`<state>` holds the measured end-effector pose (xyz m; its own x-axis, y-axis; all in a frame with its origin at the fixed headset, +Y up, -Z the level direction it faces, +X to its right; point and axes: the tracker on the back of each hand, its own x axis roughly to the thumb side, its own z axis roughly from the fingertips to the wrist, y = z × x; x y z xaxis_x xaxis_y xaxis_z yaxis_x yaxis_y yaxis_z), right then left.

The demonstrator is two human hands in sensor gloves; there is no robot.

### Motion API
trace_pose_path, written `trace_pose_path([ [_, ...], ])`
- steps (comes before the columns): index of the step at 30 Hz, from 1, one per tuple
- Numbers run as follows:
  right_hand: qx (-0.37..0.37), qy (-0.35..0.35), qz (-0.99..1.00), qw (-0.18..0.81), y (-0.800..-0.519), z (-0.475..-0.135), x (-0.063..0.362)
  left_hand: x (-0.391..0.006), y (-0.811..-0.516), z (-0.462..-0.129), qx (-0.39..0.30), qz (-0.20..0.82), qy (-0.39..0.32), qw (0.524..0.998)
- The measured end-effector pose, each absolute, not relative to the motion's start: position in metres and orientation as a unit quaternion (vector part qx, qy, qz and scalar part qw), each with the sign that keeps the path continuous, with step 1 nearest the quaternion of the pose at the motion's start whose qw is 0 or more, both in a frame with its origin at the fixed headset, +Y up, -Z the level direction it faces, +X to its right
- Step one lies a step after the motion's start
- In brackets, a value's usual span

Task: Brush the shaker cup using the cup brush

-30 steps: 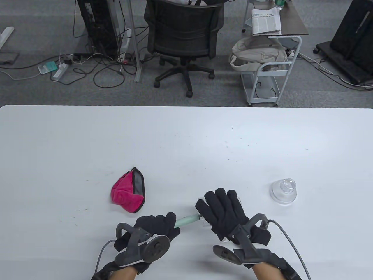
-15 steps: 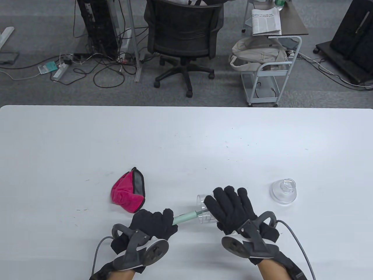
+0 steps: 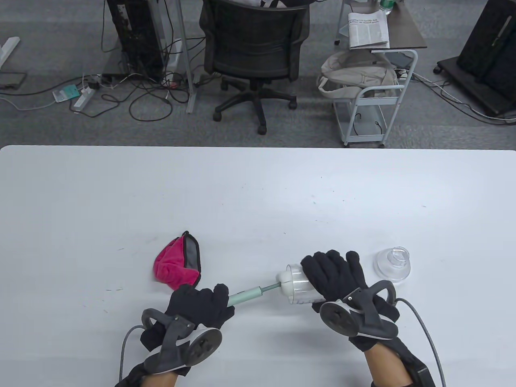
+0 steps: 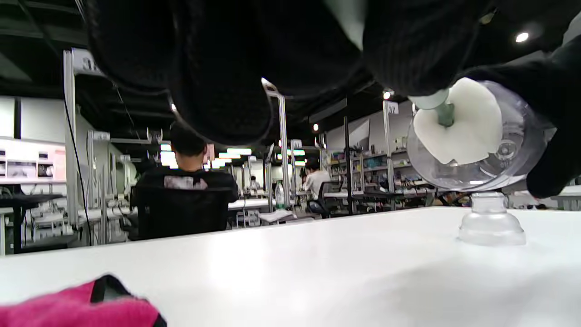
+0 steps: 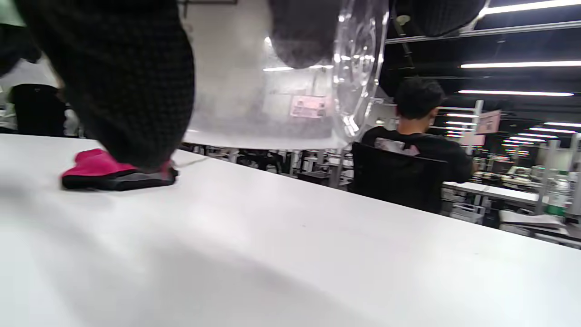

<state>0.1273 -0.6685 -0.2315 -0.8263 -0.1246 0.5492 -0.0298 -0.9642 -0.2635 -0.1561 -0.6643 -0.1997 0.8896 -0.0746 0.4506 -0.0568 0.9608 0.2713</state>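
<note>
Gripping the brush (image 3: 246,296) by its green handle, our left hand (image 3: 197,306) is wrapped tight around it, just right of the cloth (image 3: 177,268). Its white sponge head sits at the mouth of the cup (image 3: 300,284), which our right hand (image 3: 334,274) holds clamped on its side, off the table (image 3: 258,193), mouth toward the left. The lid (image 3: 393,264) stands just beyond. We judge this a scrubbing stroke; next we push the head deeper while keeping the cup steady.

Left hand (image 3: 199,304) fisted, fingers curled; right hand (image 3: 336,276) wrapped, palm down.
</note>
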Motion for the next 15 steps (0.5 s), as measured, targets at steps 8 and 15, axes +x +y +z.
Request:
trace_pose_path([
  [8,-0.29,0.254,-0.921,0.051,-0.666,-0.229,0.124,-0.144,-0.669,-0.199,0.079,0.016,-0.277,0.958],
  [15,-0.322,0.164,-0.932,0.034,-0.672,-0.225,0.12,-0.147,-0.664,-0.196,0.119,-0.019,-0.271,0.955],
])
